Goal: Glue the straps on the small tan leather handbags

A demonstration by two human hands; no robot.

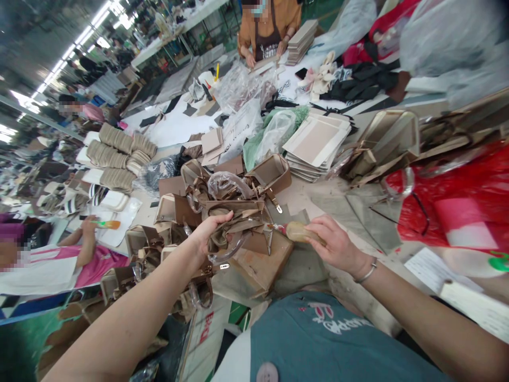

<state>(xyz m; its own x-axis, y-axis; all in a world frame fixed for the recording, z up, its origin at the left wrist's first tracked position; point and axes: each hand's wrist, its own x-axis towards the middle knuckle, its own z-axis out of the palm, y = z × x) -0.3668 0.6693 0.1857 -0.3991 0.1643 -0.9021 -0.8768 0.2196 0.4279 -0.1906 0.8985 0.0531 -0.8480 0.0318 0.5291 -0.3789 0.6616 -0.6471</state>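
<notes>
My left hand [212,231] is closed on the side of a partly assembled brown handbag [254,243], gathering its soft olive-brown lining [242,218]. The bag's handle is wrapped in clear plastic and loops below my fingers. My right hand [336,244] grips a glue brush [300,232] with a thick, yellowish, bottle-like body. Its narrow reddish tip points left at the bag's edge; whether it touches is too small to tell. Under the bag lies a brown cardboard box [264,265]. Several similar bags [175,209] crowd the table beyond and left of my left hand.
Stacked beige panels [318,138] lie ahead, beside green cloth and clear plastic. Red plastic [469,196] spreads at the right, near a clear bottle with a green cap [499,262]. One co-worker [268,37] handles panels opposite; another's hand [89,225] holds a brush at the left.
</notes>
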